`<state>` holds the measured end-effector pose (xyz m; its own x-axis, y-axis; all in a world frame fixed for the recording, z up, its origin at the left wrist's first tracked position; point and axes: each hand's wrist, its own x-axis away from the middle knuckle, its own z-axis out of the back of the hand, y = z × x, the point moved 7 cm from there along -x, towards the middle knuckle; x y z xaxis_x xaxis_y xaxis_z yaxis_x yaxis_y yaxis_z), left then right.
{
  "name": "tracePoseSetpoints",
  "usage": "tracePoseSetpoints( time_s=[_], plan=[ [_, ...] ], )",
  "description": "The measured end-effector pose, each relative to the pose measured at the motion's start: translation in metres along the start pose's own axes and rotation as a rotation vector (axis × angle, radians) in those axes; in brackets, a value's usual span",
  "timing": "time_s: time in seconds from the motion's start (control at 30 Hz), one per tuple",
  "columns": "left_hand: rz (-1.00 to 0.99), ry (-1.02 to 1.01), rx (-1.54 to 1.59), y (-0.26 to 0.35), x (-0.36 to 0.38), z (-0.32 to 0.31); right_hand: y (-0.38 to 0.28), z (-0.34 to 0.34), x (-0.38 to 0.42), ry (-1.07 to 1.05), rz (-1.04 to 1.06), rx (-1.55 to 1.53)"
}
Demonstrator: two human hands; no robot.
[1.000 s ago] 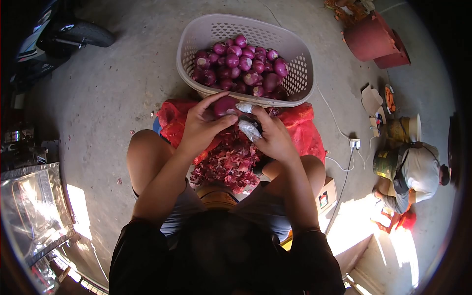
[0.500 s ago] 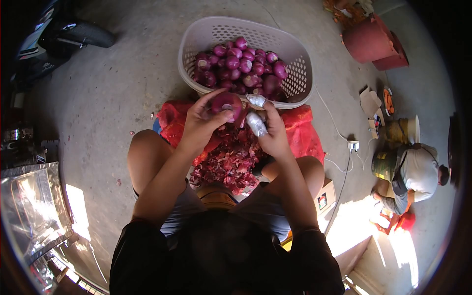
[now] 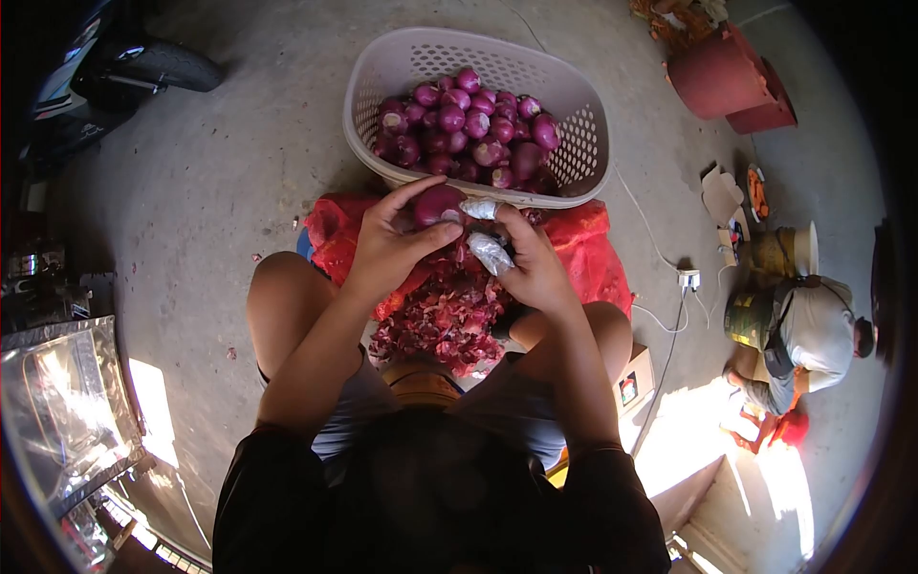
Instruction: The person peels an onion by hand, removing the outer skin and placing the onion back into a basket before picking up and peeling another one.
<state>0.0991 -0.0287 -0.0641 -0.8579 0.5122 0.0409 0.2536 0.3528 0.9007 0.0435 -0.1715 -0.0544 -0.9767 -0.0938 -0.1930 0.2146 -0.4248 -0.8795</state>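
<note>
A red onion point(image 3: 438, 207) is gripped in my left hand point(image 3: 387, 239), its fingers and thumb curled around the left side. My right hand point(image 3: 533, 263) has silver wrapping on the thumb and index finger. Those two wrapped tips pinch at the onion's right side; whether loose skin lies between them is hidden. Just beyond my hands stands a pale plastic basket point(image 3: 368, 72) with many shiny red onions point(image 3: 478, 124) in it. Below the hands, between my legs, a heap of dark red onion skins point(image 3: 445, 320) lies among red mesh sacking point(image 3: 588, 253).
At right, another person point(image 3: 813, 335) bends over beside a bucket point(image 3: 751, 316). A power strip point(image 3: 688, 279) with cables lies on the floor nearer me. Red tubs point(image 3: 722, 77) stand at the upper right, and a motorcycle wheel point(image 3: 172, 65) is at the upper left.
My right hand has moved slightly left, bringing its wrapped fingertips against the onion. The onion has turned a little in my left hand.
</note>
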Motion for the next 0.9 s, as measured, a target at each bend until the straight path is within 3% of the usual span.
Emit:
tracePoseSetpoints(
  time_s=[0.17, 0.27, 0.33, 0.47, 0.77, 0.87, 0.9],
  plan=[
    [-0.004, 0.051, -0.021, 0.000, 0.000, -0.001, -0.001, -0.003, 0.000, 0.020, -0.013, 0.043],
    [-0.025, 0.076, -0.014, 0.005, -0.001, -0.002, -0.003, -0.009, -0.002, 0.177, 0.038, -0.131],
    [-0.020, 0.066, -0.008, 0.006, 0.000, -0.003, 0.005, -0.011, -0.002, 0.258, -0.056, -0.375],
    [0.015, 0.028, 0.079, 0.003, 0.003, -0.003, 0.010, -0.008, -0.002, 0.257, -0.105, -0.774],
    [0.010, 0.063, 0.065, 0.004, 0.001, 0.004, 0.005, -0.004, 0.002, 0.219, -0.176, -0.734],
    [0.019, 0.057, 0.081, 0.001, -0.001, 0.005, 0.000, -0.005, 0.001, 0.098, -0.099, -0.517],
    [0.011, 0.037, 0.087, 0.003, -0.001, 0.002, 0.003, -0.008, 0.003, 0.090, -0.147, -0.585]
  ],
)
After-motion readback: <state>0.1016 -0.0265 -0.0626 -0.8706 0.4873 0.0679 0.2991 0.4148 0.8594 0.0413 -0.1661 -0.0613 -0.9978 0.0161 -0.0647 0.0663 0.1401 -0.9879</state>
